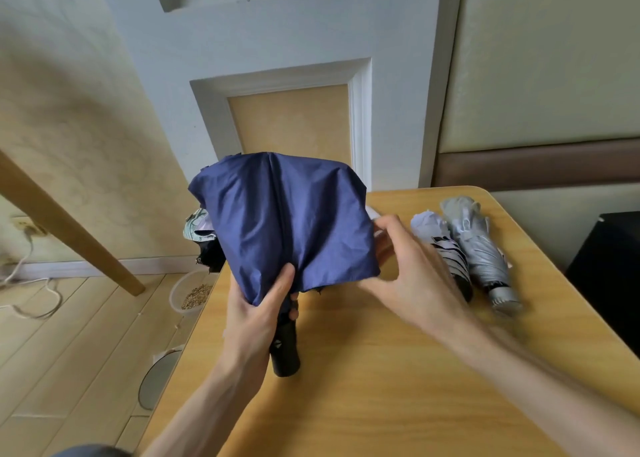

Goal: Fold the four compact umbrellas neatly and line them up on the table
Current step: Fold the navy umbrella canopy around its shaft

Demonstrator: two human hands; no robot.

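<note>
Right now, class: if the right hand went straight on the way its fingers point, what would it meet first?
The blue umbrella, at its canopy's edge, probably; blur hides any contact.

4 umbrellas tot.: 1 blue umbrella (277, 221) over table (381, 387) ctr, 2 folded (striped umbrella (448, 250), silver umbrella (481, 248)) at table's far R side, 1 part-hidden umbrella (199, 229) at its far L edge.

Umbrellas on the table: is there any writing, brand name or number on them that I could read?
No words or numbers can be read anywhere.
Black handle of the blue umbrella: a small pale mark, too small to read.
Striped folded umbrella: a black and white pattern, with no letters to make out.
</note>
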